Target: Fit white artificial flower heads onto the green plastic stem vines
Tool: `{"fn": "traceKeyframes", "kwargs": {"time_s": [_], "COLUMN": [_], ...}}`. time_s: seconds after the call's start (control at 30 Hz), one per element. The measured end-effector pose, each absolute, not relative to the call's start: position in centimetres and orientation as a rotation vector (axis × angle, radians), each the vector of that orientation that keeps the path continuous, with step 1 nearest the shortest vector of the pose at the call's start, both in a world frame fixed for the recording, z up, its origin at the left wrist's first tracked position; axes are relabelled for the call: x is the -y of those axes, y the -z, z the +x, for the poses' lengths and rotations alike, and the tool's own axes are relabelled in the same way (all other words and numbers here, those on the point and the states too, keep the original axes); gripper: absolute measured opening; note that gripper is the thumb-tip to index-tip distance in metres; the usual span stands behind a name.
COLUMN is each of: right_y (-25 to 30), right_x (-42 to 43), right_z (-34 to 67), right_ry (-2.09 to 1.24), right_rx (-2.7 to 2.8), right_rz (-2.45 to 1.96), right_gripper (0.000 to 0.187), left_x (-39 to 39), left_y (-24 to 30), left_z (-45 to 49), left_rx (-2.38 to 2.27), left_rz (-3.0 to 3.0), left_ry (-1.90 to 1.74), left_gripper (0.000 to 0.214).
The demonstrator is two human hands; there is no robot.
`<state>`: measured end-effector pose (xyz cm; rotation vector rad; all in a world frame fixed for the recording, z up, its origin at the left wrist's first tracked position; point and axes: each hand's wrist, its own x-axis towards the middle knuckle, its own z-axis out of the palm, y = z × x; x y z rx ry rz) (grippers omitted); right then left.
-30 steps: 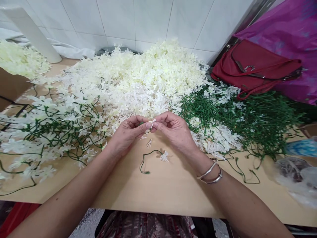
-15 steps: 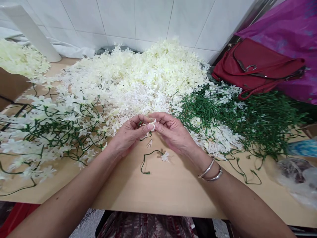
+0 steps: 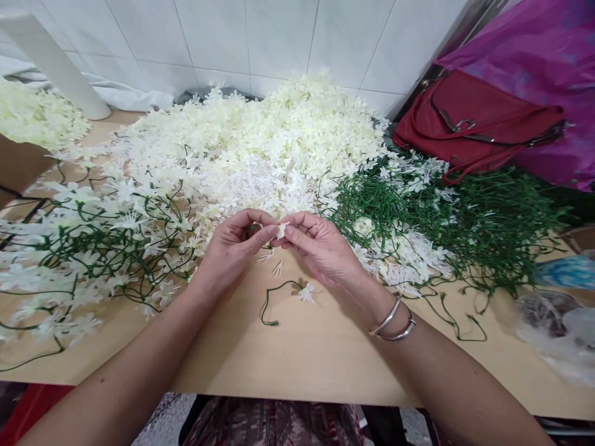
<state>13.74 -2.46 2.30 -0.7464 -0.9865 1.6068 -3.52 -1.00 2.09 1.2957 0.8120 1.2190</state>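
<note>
Between my fingertips is a small white artificial flower (image 3: 281, 231). My left hand (image 3: 237, 243) pinches it from the left, thumb and forefinger closed at its edge. From the other side my right hand (image 3: 320, 248) grips it, with a bracelet on that wrist. The fingers cover part of the flower, and a bit of green stem shows by the left fingers. Just below the hands, on the tabletop, lie thin white stamens (image 3: 277, 267). Nearer me rests a single flower on a bent green stem (image 3: 279, 287).
White blossoms (image 3: 297, 124) are heaped along the tiled wall. Stemmed white flowers (image 3: 106, 241) spread over the left of the table (image 3: 297, 359). Bundled green stems (image 3: 493, 223) lie to the right, near a red handbag (image 3: 478, 124) and a clear plastic bag (image 3: 558, 334).
Both hands stay together at the flower, the fingers shifting slightly around it. The green stem that hung below the fingers is now mostly out of sight. The whole view has shifted slightly.
</note>
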Motion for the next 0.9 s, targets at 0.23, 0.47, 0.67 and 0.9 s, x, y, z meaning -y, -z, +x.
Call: {"fn": "traceKeyframes", "kwargs": {"time_s": [0.23,0.47,0.67,0.9], "right_y": [-2.35,-1.81,-2.16,-2.27], "right_x": [2.73,2.63,2.71,2.91], "right_z": [13.60,13.56,13.55,13.45], "right_ry": [-1.563,-1.427,-1.503,-1.465], "right_rx": [0.950,1.050,1.027,1.007], "right_rz": [-0.815,-0.860,-0.816,-0.908], "right_gripper": [0.028,0.029,0.028,0.026], "left_x": [1.23,1.01,0.99,1.29], "left_y": [-1.72,-1.99,-2.05,-2.16], "left_z": [-3.58,-3.54,-3.71,-3.50], "left_rx": [-0.985,-0.943,-0.988,-0.982], "left_rz": [1.509,1.411,1.387,1.550], "left_ry": [-1.245,-1.176,-1.220,-1.259], "left_gripper": [0.025,0.028,0.026,0.018]}}
